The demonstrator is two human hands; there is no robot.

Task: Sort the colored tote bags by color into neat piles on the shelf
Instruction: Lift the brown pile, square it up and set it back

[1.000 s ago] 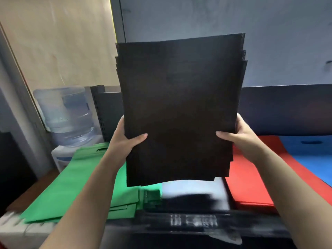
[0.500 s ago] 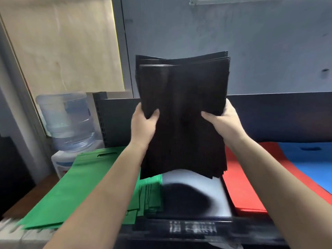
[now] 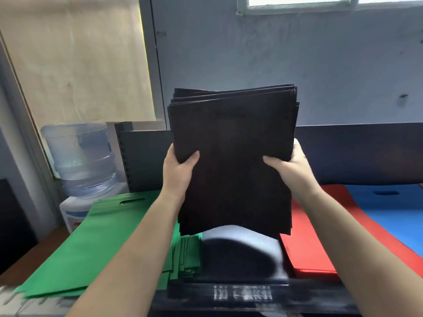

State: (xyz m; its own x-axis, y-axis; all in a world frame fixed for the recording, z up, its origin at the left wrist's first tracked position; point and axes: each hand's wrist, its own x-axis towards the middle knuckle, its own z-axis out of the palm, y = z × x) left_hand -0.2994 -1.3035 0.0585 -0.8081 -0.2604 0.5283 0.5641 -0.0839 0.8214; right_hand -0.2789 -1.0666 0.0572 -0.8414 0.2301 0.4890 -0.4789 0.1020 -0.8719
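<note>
A stack of black tote bags stands upright in the air above the shelf. My left hand grips its left edge, thumb on the front face. My right hand grips the right edge the same way. The stack's lower edge hangs just above a bare pale patch of shelf. To the left lies a pile of green tote bags, its top bag showing a cut-out handle. A red pile lies to the right, and a blue pile lies beyond it at the far right.
A dark back panel runs behind the shelf. A water dispenser with a clear bottle stands at the left behind the green pile. The shelf's dark front rail crosses the bottom. A grey wall rises behind.
The black stack has moved away from me and lower, toward the shelf's bare middle patch. Both hands keep their grip on its side edges.
</note>
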